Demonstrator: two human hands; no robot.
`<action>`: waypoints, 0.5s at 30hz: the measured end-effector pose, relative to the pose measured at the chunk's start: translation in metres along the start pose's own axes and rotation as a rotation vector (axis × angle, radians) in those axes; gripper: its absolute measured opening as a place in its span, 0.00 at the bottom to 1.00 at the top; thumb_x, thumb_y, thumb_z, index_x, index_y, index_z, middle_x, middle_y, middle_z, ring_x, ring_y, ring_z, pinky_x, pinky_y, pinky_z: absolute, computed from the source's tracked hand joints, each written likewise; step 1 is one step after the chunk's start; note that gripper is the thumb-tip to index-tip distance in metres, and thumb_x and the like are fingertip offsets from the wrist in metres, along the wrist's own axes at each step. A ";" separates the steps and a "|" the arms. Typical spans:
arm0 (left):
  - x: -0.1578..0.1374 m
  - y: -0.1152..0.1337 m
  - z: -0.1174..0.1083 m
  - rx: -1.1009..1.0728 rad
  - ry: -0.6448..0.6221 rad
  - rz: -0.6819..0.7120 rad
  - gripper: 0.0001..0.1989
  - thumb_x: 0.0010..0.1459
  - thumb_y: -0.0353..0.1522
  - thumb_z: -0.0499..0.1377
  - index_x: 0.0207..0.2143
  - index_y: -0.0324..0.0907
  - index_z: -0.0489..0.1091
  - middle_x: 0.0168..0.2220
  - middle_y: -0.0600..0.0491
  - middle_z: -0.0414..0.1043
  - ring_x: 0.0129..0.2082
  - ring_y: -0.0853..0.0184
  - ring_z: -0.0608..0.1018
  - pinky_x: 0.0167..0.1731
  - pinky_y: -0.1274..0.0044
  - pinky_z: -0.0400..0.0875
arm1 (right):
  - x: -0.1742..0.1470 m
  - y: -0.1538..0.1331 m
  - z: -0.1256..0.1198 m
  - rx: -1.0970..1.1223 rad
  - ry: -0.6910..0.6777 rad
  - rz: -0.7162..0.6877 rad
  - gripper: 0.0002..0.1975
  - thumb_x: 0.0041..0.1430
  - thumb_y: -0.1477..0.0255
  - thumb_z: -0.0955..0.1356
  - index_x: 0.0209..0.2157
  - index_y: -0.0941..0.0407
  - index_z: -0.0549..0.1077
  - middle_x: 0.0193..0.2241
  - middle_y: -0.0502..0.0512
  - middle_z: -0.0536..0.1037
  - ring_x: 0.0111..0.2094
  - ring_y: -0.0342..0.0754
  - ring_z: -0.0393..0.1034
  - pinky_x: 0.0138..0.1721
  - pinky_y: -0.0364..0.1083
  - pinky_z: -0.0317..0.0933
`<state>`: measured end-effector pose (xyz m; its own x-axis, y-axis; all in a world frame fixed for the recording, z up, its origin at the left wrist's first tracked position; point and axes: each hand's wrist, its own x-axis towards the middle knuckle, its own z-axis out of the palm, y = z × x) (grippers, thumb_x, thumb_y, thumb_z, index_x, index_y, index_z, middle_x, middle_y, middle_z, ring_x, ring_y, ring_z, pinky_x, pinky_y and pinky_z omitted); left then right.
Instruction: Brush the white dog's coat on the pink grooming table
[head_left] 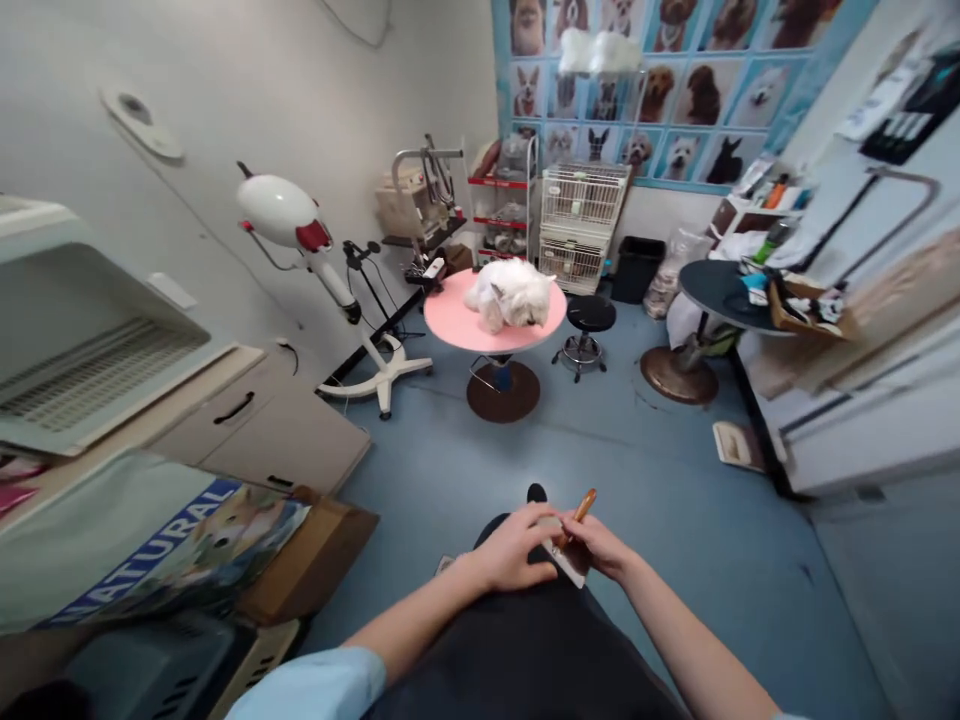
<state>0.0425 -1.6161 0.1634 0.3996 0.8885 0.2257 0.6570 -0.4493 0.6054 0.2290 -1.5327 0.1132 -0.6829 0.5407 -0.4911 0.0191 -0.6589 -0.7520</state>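
My right hand [596,545] is closed around a slicker brush [584,505]. Its wooden handle points up and away from me, and its flat head hangs below the fingers with a pale edge showing. From the other side my left hand [517,550] reaches over the brush head, thumb and fingers spread. Its fingertips are at the brush, beside a small whitish patch that could be fur; I cannot tell whether they touch it. Ahead, a white fluffy dog [514,293] lies on a round pink grooming table [450,318], out of reach of both hands.
A white dryer on a wheeled stand [386,375] is left of the table, a black stool [591,313] to its right. Stacked cages [585,195] line the back. On the right is a dark round table [720,290] with supplies. A cardboard box [322,550] sits at lower left.
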 end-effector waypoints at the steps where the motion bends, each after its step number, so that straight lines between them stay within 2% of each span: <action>1: 0.026 -0.026 -0.015 0.031 0.062 -0.059 0.22 0.53 0.36 0.64 0.51 0.42 0.70 0.56 0.40 0.68 0.57 0.54 0.69 0.57 0.62 0.66 | 0.029 -0.022 -0.017 -0.026 0.023 -0.004 0.29 0.38 0.51 0.77 0.35 0.59 0.75 0.28 0.53 0.78 0.30 0.47 0.72 0.37 0.46 0.63; 3: 0.087 -0.078 -0.052 0.085 0.215 -0.142 0.16 0.58 0.34 0.59 0.48 0.41 0.71 0.56 0.39 0.67 0.58 0.55 0.69 0.58 0.60 0.64 | 0.081 -0.061 -0.054 -0.024 0.159 -0.049 0.30 0.34 0.53 0.78 0.35 0.59 0.75 0.28 0.54 0.79 0.30 0.49 0.73 0.37 0.47 0.64; 5: 0.161 -0.126 -0.096 0.121 0.364 -0.164 0.14 0.59 0.33 0.56 0.46 0.40 0.72 0.55 0.40 0.68 0.57 0.57 0.70 0.58 0.61 0.65 | 0.118 -0.092 -0.094 0.023 0.338 -0.118 0.28 0.33 0.53 0.78 0.34 0.57 0.74 0.28 0.54 0.79 0.31 0.52 0.74 0.36 0.49 0.66; 8: 0.282 -0.190 -0.170 0.193 0.561 -0.202 0.14 0.61 0.34 0.53 0.46 0.39 0.72 0.54 0.42 0.69 0.56 0.60 0.71 0.58 0.65 0.64 | 0.148 -0.130 -0.154 0.070 0.526 -0.169 0.26 0.33 0.52 0.76 0.31 0.53 0.72 0.26 0.50 0.78 0.32 0.53 0.75 0.36 0.50 0.68; 10: 0.354 -0.231 -0.215 0.277 0.627 -0.283 0.16 0.62 0.33 0.52 0.47 0.35 0.72 0.53 0.41 0.70 0.56 0.60 0.71 0.59 0.67 0.63 | 0.166 -0.154 -0.195 0.092 0.607 -0.175 0.24 0.32 0.53 0.76 0.30 0.51 0.71 0.25 0.50 0.78 0.32 0.53 0.75 0.35 0.50 0.69; 12: 0.407 -0.272 -0.251 0.391 0.592 -0.500 0.18 0.61 0.33 0.52 0.47 0.33 0.73 0.53 0.40 0.71 0.55 0.58 0.72 0.58 0.66 0.62 | 0.195 -0.180 -0.236 0.114 0.672 -0.193 0.23 0.32 0.54 0.76 0.29 0.51 0.71 0.25 0.50 0.78 0.31 0.54 0.75 0.34 0.51 0.70; 15: 0.441 -0.323 -0.279 0.455 0.384 -0.866 0.20 0.58 0.40 0.55 0.43 0.34 0.76 0.45 0.40 0.76 0.47 0.52 0.76 0.52 0.64 0.67 | 0.268 -0.235 -0.298 0.050 0.629 -0.188 0.23 0.33 0.54 0.76 0.29 0.51 0.71 0.25 0.50 0.78 0.31 0.54 0.75 0.32 0.50 0.71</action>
<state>-0.1722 -1.0524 0.2803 -0.4993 0.8569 0.1279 0.8314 0.4322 0.3493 0.2589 -1.0777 0.0273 -0.1136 0.8415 -0.5282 -0.1028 -0.5388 -0.8362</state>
